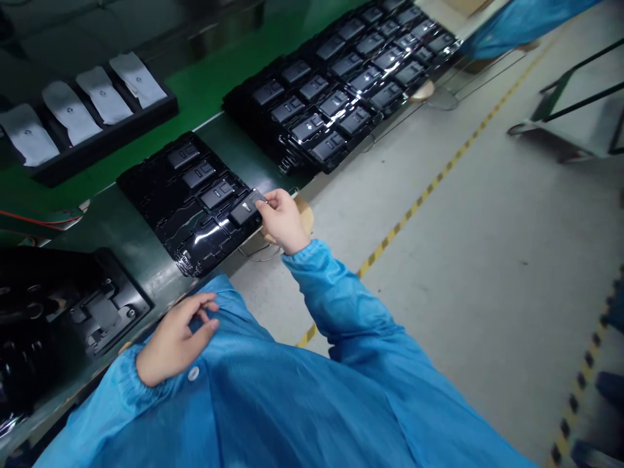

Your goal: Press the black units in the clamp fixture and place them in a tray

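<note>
My right hand [283,221] pinches the near right end of a small black rectangular device [246,207] with a pale mark on its face. That device is at the right end of a shiny black plastic tray [168,211], and I cannot tell whether it rests in its slot. Beyond it in the same row lie three similar black devices, the closest being this device [217,194]. My left hand [178,338] hovers in front of my blue smock, fingers loosely curved and apart, holding nothing.
Stacked black trays [312,117] full of similar devices stand farther along the green bench. A dark rack [112,140] with several white pouches is at the upper left. At the left sits a black fixture [104,312]. A trolley [575,123] stands on the floor; a blue sleeve [517,29] shows beyond.
</note>
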Demonstrator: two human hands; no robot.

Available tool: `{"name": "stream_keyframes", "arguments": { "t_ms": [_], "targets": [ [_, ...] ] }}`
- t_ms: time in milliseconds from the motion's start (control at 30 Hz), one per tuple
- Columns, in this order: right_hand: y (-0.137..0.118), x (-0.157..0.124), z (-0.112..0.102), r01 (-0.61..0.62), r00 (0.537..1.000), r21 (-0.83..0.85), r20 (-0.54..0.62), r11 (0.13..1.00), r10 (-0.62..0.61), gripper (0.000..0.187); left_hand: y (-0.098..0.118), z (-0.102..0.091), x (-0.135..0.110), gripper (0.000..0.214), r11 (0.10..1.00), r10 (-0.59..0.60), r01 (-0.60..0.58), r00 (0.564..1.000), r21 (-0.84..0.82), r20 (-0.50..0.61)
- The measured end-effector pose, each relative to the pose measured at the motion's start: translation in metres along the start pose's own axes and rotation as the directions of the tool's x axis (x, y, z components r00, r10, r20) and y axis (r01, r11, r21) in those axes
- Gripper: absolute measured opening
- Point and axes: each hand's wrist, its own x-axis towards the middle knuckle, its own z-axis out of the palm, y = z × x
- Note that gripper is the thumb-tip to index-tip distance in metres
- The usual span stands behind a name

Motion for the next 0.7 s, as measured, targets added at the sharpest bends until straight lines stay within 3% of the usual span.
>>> {"name": "stream_keyframes", "arguments": {
  "t_ms": [133, 300, 433, 533, 600, 667, 700],
  "targets": [
    [-0.001, 0.008, 0.003, 0.071, 0.995, -0.316, 0.089, 0.946, -0.045, 0.014, -0.008, -0.006, -0.023, 0.033, 0.999, -0.048, 0.047, 0.999, -0.016, -0.022],
    [-0.012, -0.007, 0.004, 0.237, 0.972, -0.623, 0.153, 0.745, -0.181, 0.023, -0.035, -0.017, -0.058, 0.034, 0.98, -0.195, 0.185, 0.966, -0.068, -0.173],
    [-0.015, -0.007, 0.003, 0.255, 0.966, -0.756, 0.17, 0.603, -0.195, 0.028, -0.056, -0.024, -0.083, 0.035, 0.967, -0.25, 0.231, 0.933, -0.104, -0.26],
    [-0.017, -0.019, 0.003, 0.29, 0.95, -0.778, 0.162, 0.557, -0.268, 0.034, -0.052, -0.026, -0.107, 0.033, 0.968, -0.249, 0.232, 0.908, -0.091, -0.338],
    [-0.019, -0.037, 0.011, 0.379, 0.9, -0.731, 0.151, 0.567, -0.408, 0.039, -0.038, -0.031, -0.126, 0.027, 0.977, -0.214, 0.202, 0.909, -0.069, -0.357],
    [-0.017, -0.058, 0.029, 0.54, 0.804, -0.611, 0.169, 0.579, -0.571, 0.04, -0.023, -0.046, -0.145, 0.02, 0.989, -0.149, 0.144, 0.938, -0.04, -0.313],
    [-0.015, -0.071, 0.042, 0.624, 0.76, -0.524, 0.231, 0.58, -0.608, 0.036, -0.016, -0.057, -0.155, 0.018, 0.995, -0.098, 0.094, 0.954, -0.03, -0.283]
  ]
}}
